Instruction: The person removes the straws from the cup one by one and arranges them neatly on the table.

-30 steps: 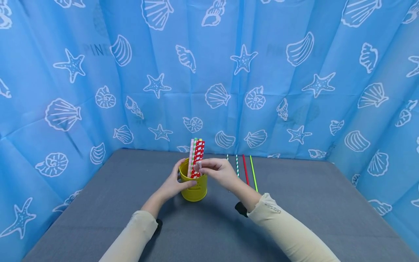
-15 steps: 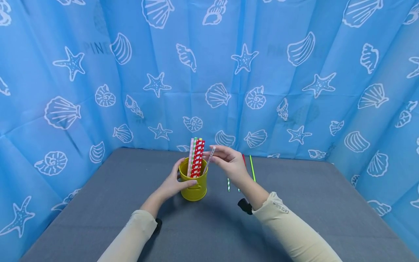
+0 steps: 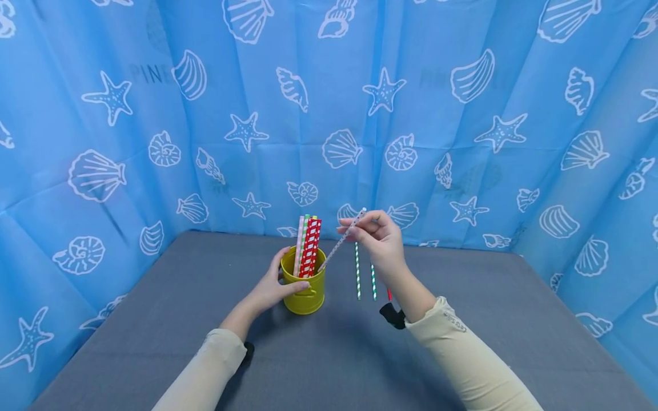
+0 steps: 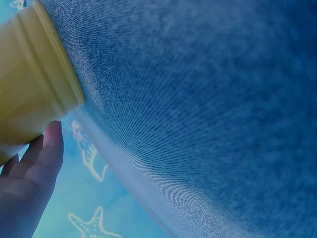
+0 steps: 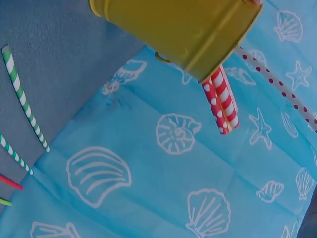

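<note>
One pail point(image 3: 304, 301), yellow, upright on worktop point(image 3: 195, 297); straw bunch point(image 3: 310, 246) stands in it, tops above the rim. On my feed, left hand point(image 3: 269, 289) grip holds the pail's side; right hand point(image 3: 384, 244) grip pinches dotted straw point(image 3: 337, 246), tilted, lower end at pail's mouth. Outside, I see two green-striped straws point(image 3: 358, 279), red straw point(image 5: 11, 182), lime straw point(image 5: 5, 202).

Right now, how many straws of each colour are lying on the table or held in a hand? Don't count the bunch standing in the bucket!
White straw with red dots, held in the right hand: 1
Green-and-white striped straws: 2
Plain red straw: 1
Plain lime-green straw: 1
Total in sight: 5
</note>
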`<state>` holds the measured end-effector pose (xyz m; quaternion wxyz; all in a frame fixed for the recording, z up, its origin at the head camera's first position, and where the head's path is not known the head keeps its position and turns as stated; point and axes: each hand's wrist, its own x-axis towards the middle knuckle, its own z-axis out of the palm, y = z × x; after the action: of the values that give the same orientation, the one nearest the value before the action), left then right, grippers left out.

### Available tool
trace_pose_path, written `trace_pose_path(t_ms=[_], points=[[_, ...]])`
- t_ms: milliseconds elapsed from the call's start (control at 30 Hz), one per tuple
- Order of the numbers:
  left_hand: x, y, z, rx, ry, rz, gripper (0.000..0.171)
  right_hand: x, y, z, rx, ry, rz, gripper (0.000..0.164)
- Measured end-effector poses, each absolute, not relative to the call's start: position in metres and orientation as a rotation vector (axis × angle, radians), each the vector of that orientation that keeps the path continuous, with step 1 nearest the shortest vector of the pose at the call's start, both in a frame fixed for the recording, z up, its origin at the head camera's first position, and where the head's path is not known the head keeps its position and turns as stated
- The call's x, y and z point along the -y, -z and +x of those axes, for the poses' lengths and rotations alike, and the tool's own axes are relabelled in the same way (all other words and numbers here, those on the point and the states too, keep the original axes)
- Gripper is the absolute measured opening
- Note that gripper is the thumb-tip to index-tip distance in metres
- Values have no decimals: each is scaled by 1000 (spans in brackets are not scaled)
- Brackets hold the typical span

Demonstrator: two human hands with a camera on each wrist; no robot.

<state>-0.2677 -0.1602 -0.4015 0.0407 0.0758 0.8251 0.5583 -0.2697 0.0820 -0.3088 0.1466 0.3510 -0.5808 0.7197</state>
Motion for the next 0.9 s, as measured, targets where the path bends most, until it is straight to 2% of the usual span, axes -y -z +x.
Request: trace_pose_path(t_ms=[400,900], points=[[160,402,-268,-2524,-1717,261,99,-99,296,-271,1581,-2059,965,22],[161,403,-269,-2522,-1703,251,99,-118,306,-277,1690,-2037,744,26]])
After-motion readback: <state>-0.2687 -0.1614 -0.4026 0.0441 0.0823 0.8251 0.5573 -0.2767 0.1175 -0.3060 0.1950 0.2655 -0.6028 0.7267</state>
